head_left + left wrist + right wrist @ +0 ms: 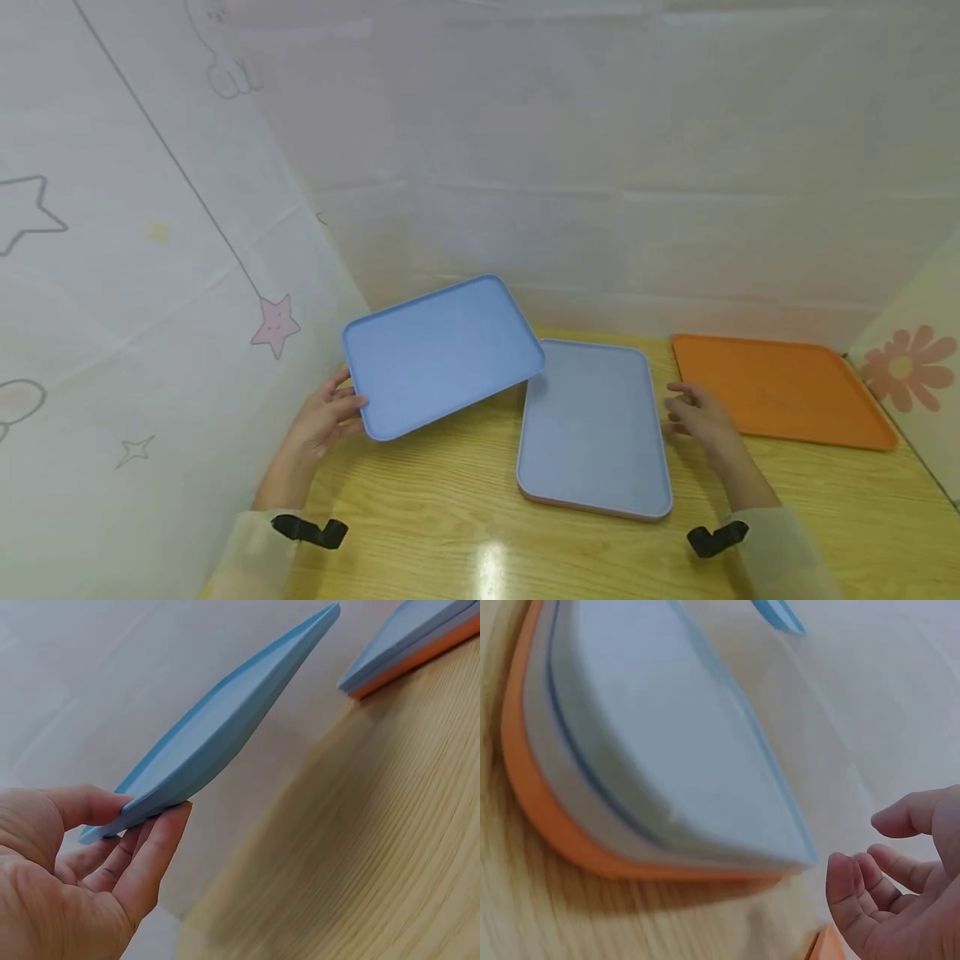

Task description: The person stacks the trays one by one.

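My left hand (324,418) pinches the near left corner of a blue tray (442,358), thumb on the rim and fingers underneath. The tray is raised and tilted above the table; its right corner overlaps the stack in the head view. In the middle lies a stack of trays (596,433) with a pale blue one on top. An orange layer (562,832) shows at its bottom in the right wrist view. Just right of the stack, my right hand (701,421) hovers with loosely curled fingers, holding nothing.
An orange tray (787,392) lies flat on the wooden table (420,508) at the right, near the back wall (600,167). A patterned wall (150,333) stands close along the left side. Another wall with a flower print (911,367) borders the right.
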The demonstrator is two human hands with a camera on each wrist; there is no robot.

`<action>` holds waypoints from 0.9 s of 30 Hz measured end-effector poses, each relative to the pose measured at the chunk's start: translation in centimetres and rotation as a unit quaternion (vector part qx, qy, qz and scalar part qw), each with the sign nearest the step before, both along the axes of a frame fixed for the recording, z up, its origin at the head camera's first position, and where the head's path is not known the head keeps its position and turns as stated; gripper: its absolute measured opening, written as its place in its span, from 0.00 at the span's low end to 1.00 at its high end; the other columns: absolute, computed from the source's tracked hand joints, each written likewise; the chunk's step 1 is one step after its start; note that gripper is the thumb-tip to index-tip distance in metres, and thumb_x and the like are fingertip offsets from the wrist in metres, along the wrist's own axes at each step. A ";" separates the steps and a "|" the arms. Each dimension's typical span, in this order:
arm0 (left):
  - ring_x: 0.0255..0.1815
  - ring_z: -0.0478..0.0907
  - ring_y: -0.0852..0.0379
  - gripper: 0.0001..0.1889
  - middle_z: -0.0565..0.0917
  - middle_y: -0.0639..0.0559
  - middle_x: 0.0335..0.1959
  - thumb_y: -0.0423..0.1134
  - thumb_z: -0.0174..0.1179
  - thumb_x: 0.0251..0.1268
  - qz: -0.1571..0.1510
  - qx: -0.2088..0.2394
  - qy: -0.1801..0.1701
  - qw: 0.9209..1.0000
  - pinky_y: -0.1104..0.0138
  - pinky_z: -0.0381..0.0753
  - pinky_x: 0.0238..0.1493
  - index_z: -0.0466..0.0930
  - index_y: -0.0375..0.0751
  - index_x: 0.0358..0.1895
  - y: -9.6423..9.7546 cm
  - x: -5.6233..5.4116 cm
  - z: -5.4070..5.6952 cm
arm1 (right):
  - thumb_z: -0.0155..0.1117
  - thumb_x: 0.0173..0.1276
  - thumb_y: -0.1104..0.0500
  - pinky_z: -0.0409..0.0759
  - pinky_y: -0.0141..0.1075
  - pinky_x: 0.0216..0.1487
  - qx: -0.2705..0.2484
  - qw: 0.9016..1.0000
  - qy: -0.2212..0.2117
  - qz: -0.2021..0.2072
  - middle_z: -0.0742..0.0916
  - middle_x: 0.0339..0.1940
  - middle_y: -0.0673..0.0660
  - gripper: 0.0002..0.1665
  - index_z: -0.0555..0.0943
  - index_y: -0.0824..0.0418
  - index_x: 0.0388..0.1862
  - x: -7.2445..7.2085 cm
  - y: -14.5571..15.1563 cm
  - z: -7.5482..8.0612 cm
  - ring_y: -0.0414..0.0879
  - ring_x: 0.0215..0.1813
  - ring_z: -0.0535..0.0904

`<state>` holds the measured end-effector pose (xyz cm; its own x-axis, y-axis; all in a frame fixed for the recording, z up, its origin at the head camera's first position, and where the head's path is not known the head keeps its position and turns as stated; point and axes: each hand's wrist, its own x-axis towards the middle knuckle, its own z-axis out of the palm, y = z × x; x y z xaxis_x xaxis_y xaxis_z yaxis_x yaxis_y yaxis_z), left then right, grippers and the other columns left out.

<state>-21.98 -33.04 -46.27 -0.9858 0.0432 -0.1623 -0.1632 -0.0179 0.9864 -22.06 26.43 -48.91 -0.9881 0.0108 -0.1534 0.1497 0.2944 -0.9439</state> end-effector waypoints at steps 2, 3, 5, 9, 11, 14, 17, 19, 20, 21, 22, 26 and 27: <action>0.43 0.84 0.57 0.42 0.79 0.53 0.52 0.29 0.59 0.72 0.000 0.008 0.003 1.000 0.58 0.88 0.46 0.45 0.43 0.82 1.2 0.2 0.2 | 0.55 0.79 0.60 0.86 0.38 0.50 -0.020 1.000 0.017 -0.008 0.79 0.44 0.54 0.31 0.62 0.72 0.74 0.4 -0.5 0.6 0.43 0.44 0.81; 0.43 0.84 0.57 0.41 0.79 0.53 0.52 0.29 0.59 0.72 0.003 0.014 0.000 1.000 0.58 0.88 0.46 0.46 0.43 0.82 1.9 0.2 0.3 | 0.55 0.78 0.60 0.86 0.38 0.50 -0.032 0.999 0.024 -0.010 0.80 0.44 0.53 0.31 0.62 0.72 0.74 0.6 -0.8 0.9 0.43 0.44 0.82; 0.43 0.84 0.57 0.41 0.79 0.52 0.52 0.29 0.59 0.72 0.006 0.032 -0.008 0.999 0.58 0.88 0.46 0.47 0.44 0.82 3.4 0.2 0.4 | 0.57 0.78 0.60 0.86 0.38 0.51 -0.053 0.998 0.030 -0.012 0.81 0.44 0.51 0.31 0.63 0.71 0.74 1.0 -1.5 1.4 0.42 0.44 0.84; 0.43 0.84 0.56 0.41 0.78 0.49 0.54 0.28 0.59 0.71 0.009 0.050 -0.020 0.999 0.58 0.87 0.45 0.49 0.46 0.82 6.1 0.0 0.2 | 0.58 0.79 0.57 0.86 0.37 0.53 -0.100 0.994 0.031 -0.011 0.83 0.48 0.49 0.32 0.62 0.70 0.74 1.8 -3.5 1.8 0.41 0.48 0.84; 0.43 0.84 0.55 0.40 0.77 0.47 0.56 0.28 0.60 0.70 0.006 0.055 -0.018 0.998 0.58 0.88 0.45 0.51 0.47 0.81 7.4 0.1 0.0 | 0.58 0.79 0.55 0.85 0.37 0.54 -0.133 0.991 0.024 -0.018 0.83 0.51 0.50 0.33 0.61 0.69 0.74 2.1 -4.7 1.8 0.40 0.49 0.84; 0.44 0.84 0.53 0.40 0.75 0.43 0.59 0.28 0.61 0.69 0.003 0.064 -0.015 0.998 0.57 0.88 0.45 0.54 0.47 0.81 9.4 0.4 -0.1 | 0.58 0.79 0.56 0.85 0.38 0.55 -0.196 0.979 0.010 -0.048 0.81 0.56 0.54 0.34 0.59 0.68 0.76 2.5 -6.3 1.9 0.41 0.50 0.85; 0.45 0.83 0.51 0.40 0.75 0.41 0.60 0.28 0.62 0.68 0.004 0.078 -0.015 0.997 0.55 0.88 0.46 0.56 0.48 0.80 11.5 0.7 0.0 | 0.55 0.80 0.57 0.83 0.38 0.58 -0.266 0.961 -0.006 -0.074 0.76 0.62 0.59 0.35 0.55 0.67 0.77 3.0 -7.6 2.0 0.42 0.52 0.84; 0.45 0.83 0.51 0.39 0.75 0.41 0.60 0.27 0.62 0.67 0.007 0.085 -0.014 0.996 0.55 0.88 0.46 0.56 0.47 0.79 12.7 0.9 0.2 | 0.52 0.81 0.58 0.82 0.39 0.60 -0.304 0.948 -0.014 -0.087 0.74 0.63 0.59 0.33 0.54 0.66 0.77 3.3 -8.5 2.1 0.43 0.54 0.83; 0.45 0.83 0.51 0.39 0.75 0.41 0.60 0.27 0.62 0.67 0.008 0.086 -0.012 0.996 0.55 0.88 0.46 0.56 0.47 0.79 13.3 1.0 0.3 | 0.51 0.81 0.58 0.82 0.39 0.61 -0.323 0.942 -0.018 -0.093 0.74 0.62 0.59 0.32 0.54 0.65 0.77 3.5 -8.9 2.1 0.44 0.55 0.83; 0.44 0.83 0.51 0.38 0.76 0.41 0.59 0.27 0.62 0.67 0.012 0.093 -0.011 0.996 0.55 0.88 0.45 0.58 0.47 0.79 13.8 1.1 0.4 | 0.52 0.81 0.58 0.81 0.40 0.62 -0.338 0.936 -0.022 -0.096 0.74 0.63 0.58 0.31 0.55 0.64 0.76 3.6 -9.3 2.2 0.45 0.56 0.82; 0.44 0.83 0.51 0.38 0.76 0.42 0.59 0.27 0.62 0.67 0.013 0.097 -0.008 0.995 0.56 0.88 0.44 0.58 0.47 0.78 14.3 1.1 0.5 | 0.52 0.81 0.57 0.81 0.40 0.63 -0.350 0.931 -0.023 -0.100 0.73 0.62 0.58 0.30 0.55 0.64 0.75 3.7 -9.6 2.2 0.46 0.57 0.81; 0.44 0.84 0.51 0.38 0.78 0.42 0.58 0.27 0.63 0.66 0.015 0.108 0.000 0.994 0.57 0.88 0.43 0.60 0.48 0.77 15.9 1.2 0.7 | 0.54 0.81 0.56 0.81 0.41 0.63 -0.386 0.915 -0.019 -0.117 0.74 0.61 0.57 0.28 0.58 0.61 0.72 4.2 -10.7 2.4 0.48 0.57 0.81; 0.44 0.84 0.51 0.38 0.78 0.42 0.58 0.27 0.63 0.66 0.017 0.112 0.000 0.994 0.57 0.88 0.43 0.61 0.49 0.77 16.3 1.2 0.8 | 0.54 0.80 0.56 0.81 0.41 0.62 -0.394 0.911 -0.015 -0.120 0.75 0.60 0.57 0.27 0.59 0.61 0.72 4.3 -11.0 2.4 0.48 0.57 0.81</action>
